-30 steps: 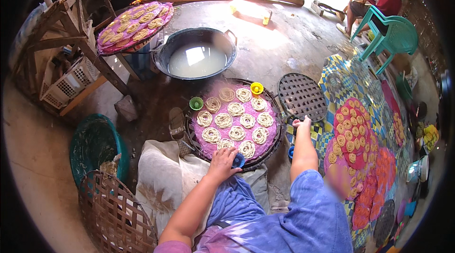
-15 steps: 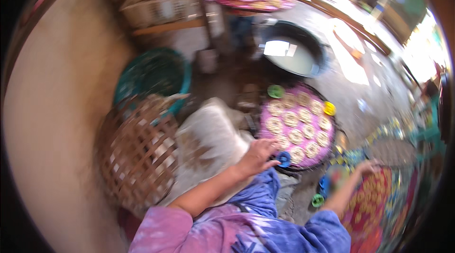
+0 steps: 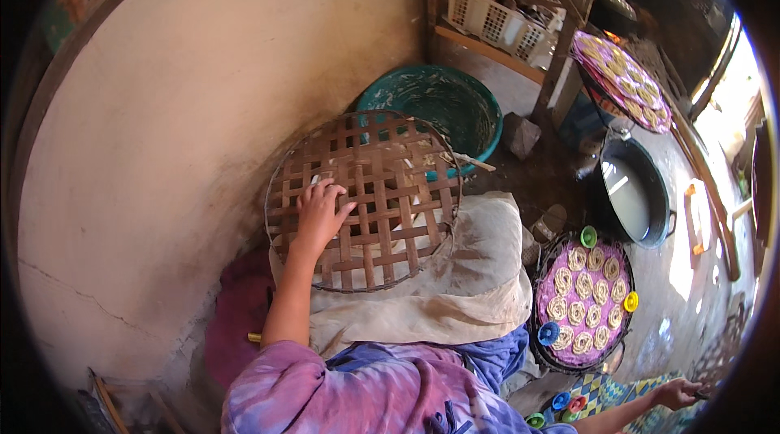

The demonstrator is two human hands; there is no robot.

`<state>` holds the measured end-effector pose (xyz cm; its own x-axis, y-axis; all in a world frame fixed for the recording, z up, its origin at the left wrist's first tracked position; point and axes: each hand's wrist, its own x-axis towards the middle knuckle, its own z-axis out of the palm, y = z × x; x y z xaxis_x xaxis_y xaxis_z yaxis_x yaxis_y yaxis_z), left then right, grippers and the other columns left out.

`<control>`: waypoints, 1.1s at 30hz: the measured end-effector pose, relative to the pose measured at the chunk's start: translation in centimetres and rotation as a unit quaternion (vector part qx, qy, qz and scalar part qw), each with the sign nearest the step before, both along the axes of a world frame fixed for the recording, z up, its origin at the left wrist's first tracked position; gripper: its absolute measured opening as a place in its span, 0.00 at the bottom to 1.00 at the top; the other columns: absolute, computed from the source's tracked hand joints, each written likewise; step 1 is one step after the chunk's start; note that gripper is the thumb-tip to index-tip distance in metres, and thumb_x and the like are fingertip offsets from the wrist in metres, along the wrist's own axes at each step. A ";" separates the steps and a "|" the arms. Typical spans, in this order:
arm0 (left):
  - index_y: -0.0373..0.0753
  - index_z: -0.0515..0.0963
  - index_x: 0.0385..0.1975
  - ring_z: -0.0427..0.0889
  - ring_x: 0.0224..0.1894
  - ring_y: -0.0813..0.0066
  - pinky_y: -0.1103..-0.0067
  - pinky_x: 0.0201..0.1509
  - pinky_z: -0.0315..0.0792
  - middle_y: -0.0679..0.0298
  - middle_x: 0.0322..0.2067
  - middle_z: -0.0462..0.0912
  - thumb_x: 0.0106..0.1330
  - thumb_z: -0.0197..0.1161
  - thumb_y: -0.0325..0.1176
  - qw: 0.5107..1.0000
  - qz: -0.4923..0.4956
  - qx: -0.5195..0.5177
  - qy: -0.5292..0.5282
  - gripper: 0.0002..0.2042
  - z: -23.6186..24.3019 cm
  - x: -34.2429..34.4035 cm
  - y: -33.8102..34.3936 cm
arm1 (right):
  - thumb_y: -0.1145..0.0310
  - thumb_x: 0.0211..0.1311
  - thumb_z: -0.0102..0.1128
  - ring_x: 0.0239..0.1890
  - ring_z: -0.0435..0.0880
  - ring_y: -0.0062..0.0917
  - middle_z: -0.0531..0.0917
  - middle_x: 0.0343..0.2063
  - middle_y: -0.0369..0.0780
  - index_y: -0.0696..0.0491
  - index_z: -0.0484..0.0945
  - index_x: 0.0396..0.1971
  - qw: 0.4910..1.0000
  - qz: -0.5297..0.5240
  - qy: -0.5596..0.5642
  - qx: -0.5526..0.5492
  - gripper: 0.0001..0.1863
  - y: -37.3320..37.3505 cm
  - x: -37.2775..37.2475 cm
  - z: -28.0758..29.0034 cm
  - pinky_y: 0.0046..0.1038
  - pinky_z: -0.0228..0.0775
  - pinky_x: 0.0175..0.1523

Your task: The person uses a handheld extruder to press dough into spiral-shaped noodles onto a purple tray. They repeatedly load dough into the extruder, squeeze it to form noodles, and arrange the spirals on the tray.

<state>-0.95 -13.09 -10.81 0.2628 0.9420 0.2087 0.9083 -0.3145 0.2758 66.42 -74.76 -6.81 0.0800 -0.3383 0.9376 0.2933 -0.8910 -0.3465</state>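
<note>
1. The left hand (image 3: 322, 210) has moved. Half a second ago it was by the blue cup (image 3: 548, 332); now it is on the brown rack (image 3: 378, 214). The view has turned to the left too.
2. The left hand lies on top of the rack, fingers spread and a bit bent, not closed up. I cannot tell if any fingertips poke through the holes.
3. The right hand (image 3: 679, 393) is far out by the lower right edge, near something dark and blurry. I cannot tell if it grips that.
4. The rack is round, made of flat brown strips that go over and under, with square holes and a thin rim. Some holes are bigger than others.
5. It is in front of the person, between the wall (image 3: 162, 125) and the pale cloth (image 3: 479, 247). In the view it covers part of the green tub (image 3: 439, 101), which has pale smears inside.
6. To the right, the round tray (image 3: 543, 357) has pale noodle rings on a pink sheet. The green cup (image 3: 588, 236), yellow cup (image 3: 631, 301) and blue cup sit at its edge, just as before.
7. The black tub (image 3: 662, 202) past it holds cloudy water.
</note>
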 end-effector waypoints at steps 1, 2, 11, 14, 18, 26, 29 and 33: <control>0.46 0.79 0.45 0.64 0.65 0.55 0.54 0.66 0.56 0.60 0.59 0.72 0.60 0.68 0.49 0.999 -0.029 0.033 -0.011 0.18 -0.5 -0.5 0.5 | 0.58 0.68 0.57 0.32 0.85 0.38 0.84 0.36 0.47 0.58 0.80 0.41 0.999 0.038 -0.005 -0.022 0.17 2.7 -1.4 1.7 0.38 0.76 0.32; 0.47 0.79 0.43 0.62 0.66 0.55 0.54 0.67 0.55 0.61 0.60 0.71 0.60 0.68 0.50 0.998 -0.049 0.043 -0.010 0.17 -0.8 -0.6 0.9 | 0.61 0.69 0.56 0.40 0.84 0.38 0.82 0.44 0.48 0.59 0.79 0.48 0.981 0.188 0.012 0.035 0.17 6.0 -2.7 3.2 0.36 0.78 0.38; 0.39 0.79 0.27 0.62 0.67 0.57 0.49 0.67 0.53 0.61 0.57 0.70 0.57 0.69 0.50 0.995 -0.054 0.078 -0.025 0.18 4.4 -4.4 0.1 | 0.71 0.70 0.53 0.47 0.82 0.27 0.78 0.55 0.43 0.57 0.61 0.68 0.417 0.759 0.414 0.282 0.28 33.4 -17.1 2.9 0.30 0.77 0.52; 0.34 0.73 0.29 0.61 0.69 0.46 0.60 0.65 0.62 0.55 0.64 0.67 0.57 0.72 0.38 0.979 0.058 0.182 -0.075 0.16 10.0 -10.1 -2.7 | 0.73 0.68 0.55 0.31 0.86 0.24 0.81 0.48 0.38 0.54 0.69 0.58 0.252 0.791 0.487 0.272 0.20 39.7 -22.4 0.0 0.22 0.79 0.31; 0.34 0.71 0.32 0.58 0.71 0.46 0.60 0.69 0.60 0.53 0.67 0.63 0.57 0.71 0.35 0.978 0.062 0.184 -0.076 0.16 14.5 -11.7 -6.3 | 0.69 0.70 0.52 0.37 0.87 0.31 0.81 0.44 0.37 0.54 0.69 0.56 0.066 0.756 0.619 0.205 0.17 46.5 -31.1 -3.8 0.22 0.76 0.30; 0.36 0.77 0.29 0.54 0.72 0.48 0.48 0.72 0.47 0.59 0.66 0.62 0.57 0.70 0.46 0.991 -0.020 0.128 -0.027 0.18 13.2 -3.2 -7.2 | 0.68 0.68 0.60 0.41 0.84 0.31 0.76 0.53 0.42 0.56 0.63 0.64 0.253 0.703 0.660 -0.077 0.27 50.2 -37.0 -4.5 0.29 0.76 0.44; 0.36 0.79 0.31 0.54 0.72 0.49 0.46 0.72 0.46 0.59 0.66 0.62 0.57 0.69 0.47 0.990 -0.092 0.110 -0.004 0.18 11.9 1.4 -6.5 | 0.71 0.60 0.67 0.56 0.76 0.34 0.75 0.54 0.44 0.55 0.70 0.59 0.549 0.748 0.371 -0.029 0.27 47.2 -34.0 1.1 0.32 0.69 0.56; 0.37 0.79 0.31 0.52 0.73 0.51 0.44 0.72 0.44 0.60 0.66 0.62 0.55 0.70 0.48 0.967 -0.234 0.097 -0.011 0.18 9.8 10.0 -7.4 | 0.68 0.49 0.67 0.66 0.65 0.43 0.72 0.59 0.44 0.49 0.74 0.54 0.536 0.675 0.258 -0.436 0.28 41.7 -31.9 7.5 0.52 0.45 0.72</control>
